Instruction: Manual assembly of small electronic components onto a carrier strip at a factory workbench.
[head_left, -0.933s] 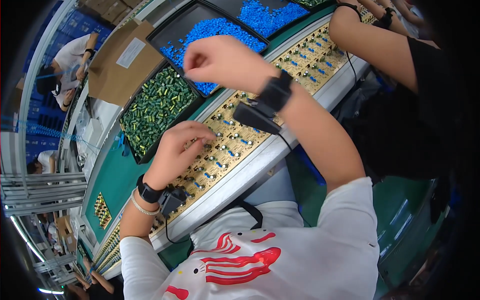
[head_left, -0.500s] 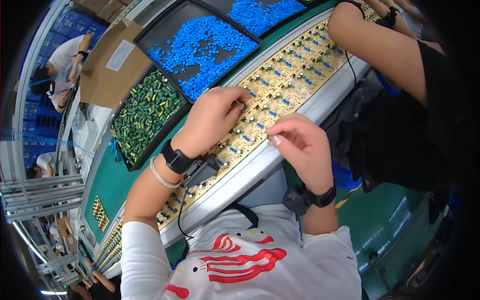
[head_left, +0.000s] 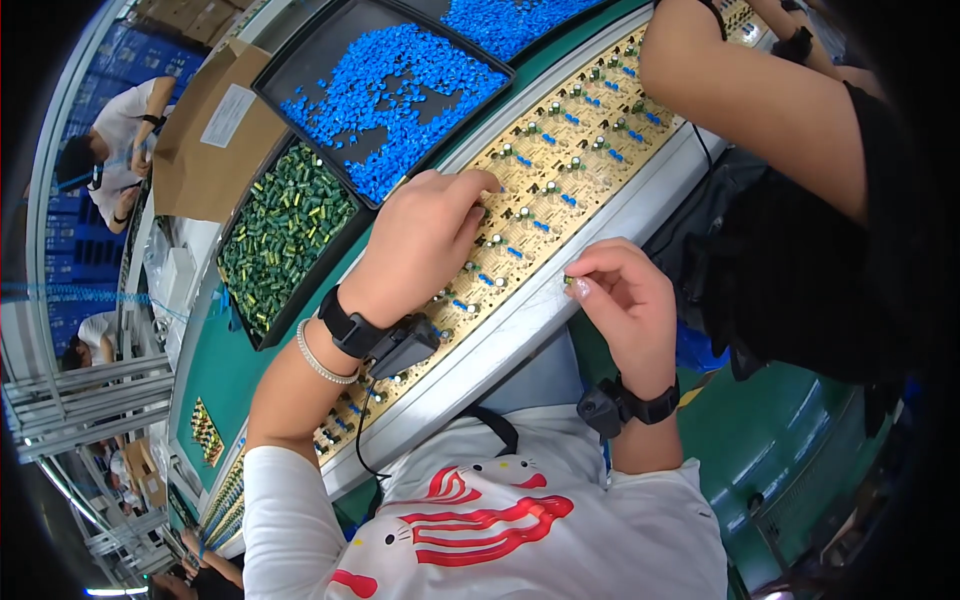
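My left hand [head_left: 420,240] is over the row of tan circuit boards [head_left: 590,180], its thumb and fingers curled together at the board surface. What those fingertips hold, if anything, is hidden. Off the near edge of the boards, above the pale metal rail [head_left: 530,325], my right hand [head_left: 632,305] pinches a small green capacitor [head_left: 569,280] between thumb and forefinger. Blue disc-like parts and small upright cylinders stand in rows on the boards. Both wrists carry black straps with small devices.
Beyond my left hand are a black bin of green capacitors [head_left: 290,225] and a black tray of blue parts [head_left: 400,85]. An open cardboard box [head_left: 205,150] stands behind. At the right, a co-worker's arm [head_left: 750,110] reaches over the boards. A thin cable hangs by my left wrist.
My right hand has drawn back from the boards, right and slightly nearer me, and the green capacitor now shows at its fingertips. My left hand stays almost in place.
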